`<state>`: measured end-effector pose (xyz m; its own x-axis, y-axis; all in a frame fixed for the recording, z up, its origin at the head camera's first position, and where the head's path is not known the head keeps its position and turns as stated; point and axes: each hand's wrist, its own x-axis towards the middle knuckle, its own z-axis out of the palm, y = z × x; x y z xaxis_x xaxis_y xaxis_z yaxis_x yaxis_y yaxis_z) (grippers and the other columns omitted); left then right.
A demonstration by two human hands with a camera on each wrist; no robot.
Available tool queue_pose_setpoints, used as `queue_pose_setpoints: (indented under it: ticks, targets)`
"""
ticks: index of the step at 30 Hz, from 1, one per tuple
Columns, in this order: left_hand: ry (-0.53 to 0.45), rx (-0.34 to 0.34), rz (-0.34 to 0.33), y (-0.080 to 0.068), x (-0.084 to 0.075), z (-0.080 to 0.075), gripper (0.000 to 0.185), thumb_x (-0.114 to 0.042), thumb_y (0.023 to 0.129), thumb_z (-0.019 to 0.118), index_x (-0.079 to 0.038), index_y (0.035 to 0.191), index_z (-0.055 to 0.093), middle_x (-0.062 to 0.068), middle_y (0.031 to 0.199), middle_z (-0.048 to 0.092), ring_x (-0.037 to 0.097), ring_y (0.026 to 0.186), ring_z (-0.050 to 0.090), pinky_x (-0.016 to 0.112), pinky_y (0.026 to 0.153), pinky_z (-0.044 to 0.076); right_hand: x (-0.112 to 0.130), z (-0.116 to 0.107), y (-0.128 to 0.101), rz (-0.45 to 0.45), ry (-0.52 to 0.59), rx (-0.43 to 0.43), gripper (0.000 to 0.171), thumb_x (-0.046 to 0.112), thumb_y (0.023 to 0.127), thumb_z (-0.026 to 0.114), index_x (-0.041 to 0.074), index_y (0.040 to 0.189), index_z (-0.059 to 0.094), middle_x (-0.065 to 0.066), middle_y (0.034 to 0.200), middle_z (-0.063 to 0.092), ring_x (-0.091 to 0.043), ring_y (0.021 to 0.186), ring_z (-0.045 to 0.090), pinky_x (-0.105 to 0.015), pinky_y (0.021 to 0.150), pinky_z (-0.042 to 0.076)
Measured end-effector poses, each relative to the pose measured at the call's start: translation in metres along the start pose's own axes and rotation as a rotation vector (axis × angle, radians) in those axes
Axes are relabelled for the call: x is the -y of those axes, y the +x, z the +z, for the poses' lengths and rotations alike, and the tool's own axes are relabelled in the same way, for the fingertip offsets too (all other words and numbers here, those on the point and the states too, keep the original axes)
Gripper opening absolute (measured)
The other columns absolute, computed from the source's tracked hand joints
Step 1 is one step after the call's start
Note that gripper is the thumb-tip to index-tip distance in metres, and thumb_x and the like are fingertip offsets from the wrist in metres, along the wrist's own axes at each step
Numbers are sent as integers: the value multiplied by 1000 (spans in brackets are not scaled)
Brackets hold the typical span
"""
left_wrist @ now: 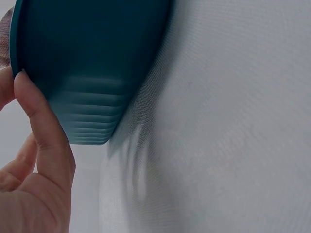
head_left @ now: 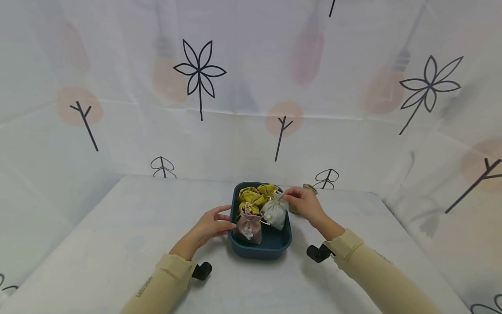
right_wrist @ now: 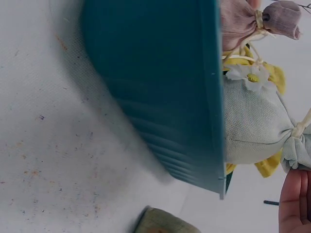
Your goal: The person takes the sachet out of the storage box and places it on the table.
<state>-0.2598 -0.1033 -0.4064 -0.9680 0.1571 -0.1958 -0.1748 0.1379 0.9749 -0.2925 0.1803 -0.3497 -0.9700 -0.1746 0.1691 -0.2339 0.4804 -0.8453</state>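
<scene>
A teal plastic bin [head_left: 260,253] stands on the white-covered table with drawstring pouches in it. My left hand [head_left: 209,224] pinches the bin's left rim between thumb and finger, as the left wrist view shows. With its fingertips my right hand [head_left: 307,204] holds the gathered neck of a pale grey-green pouch [right_wrist: 255,128] that bears a white flower. This pouch leans upright at the bin's right side. Near the left hand sits a mauve pouch [head_left: 251,231], also with a white flower. Behind these lie yellow pouches [head_left: 252,197], partly hidden.
Just right of the bin, an olive-green pouch [right_wrist: 165,224] rests on the table, partly covered by my right hand in the head view. A white printed curtain [head_left: 235,144] hangs behind the table [head_left: 129,226]. Black wrist-camera mounts [head_left: 201,271] jut inward from both sleeves.
</scene>
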Motion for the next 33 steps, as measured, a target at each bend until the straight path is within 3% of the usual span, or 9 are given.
queue_pose_setpoints:
  ticks: [3, 13, 17, 22, 29, 33]
  targets:
    - [-1, 0, 2, 0, 0, 0, 67, -6, 80, 73, -10, 139, 43, 16, 114, 53, 19, 82, 59, 32, 72, 53, 3, -2, -2, -4, -3, -11, 20, 12, 91, 59, -2, 103, 65, -11, 96, 65, -24, 86, 57, -47, 79, 48]
    - [-9, 0, -1, 3, 3, -1, 68, -7, 80, 74, -12, 140, 42, 16, 116, 53, 21, 84, 59, 32, 72, 53, 13, -14, -6, -23, -1, -56, 23, 16, 93, 58, -2, 105, 64, -12, 97, 63, -24, 89, 54, -33, 75, 48]
    - [-8, 4, -3, 3, 2, -1, 67, -6, 80, 73, -11, 139, 43, 17, 116, 53, 21, 84, 59, 32, 72, 53, 18, -19, -9, -18, -6, -62, 24, 18, 94, 57, -2, 107, 63, -13, 100, 62, -23, 91, 53, -35, 79, 47]
    - [-6, 8, -4, 3, 2, -1, 67, -4, 80, 73, -9, 139, 43, 18, 116, 53, 21, 84, 60, 33, 73, 53, 22, -24, -13, -25, -15, -78, 26, 18, 94, 57, -2, 109, 62, -13, 101, 61, -23, 92, 53, -30, 77, 46]
    - [-18, 4, 3, 3, 3, -1, 69, -7, 79, 74, -12, 140, 42, 16, 116, 53, 19, 83, 60, 32, 73, 53, 19, -35, -16, -49, -12, -86, 25, 18, 95, 56, -2, 109, 61, -14, 102, 61, -23, 92, 53, -38, 81, 47]
    - [-18, 3, 5, 3, 2, -1, 69, -6, 79, 74, -12, 140, 42, 16, 116, 53, 19, 83, 60, 33, 72, 53, 16, -40, -20, -50, -34, -114, 25, 17, 95, 56, -3, 108, 61, -14, 100, 60, -23, 90, 52, -34, 78, 47]
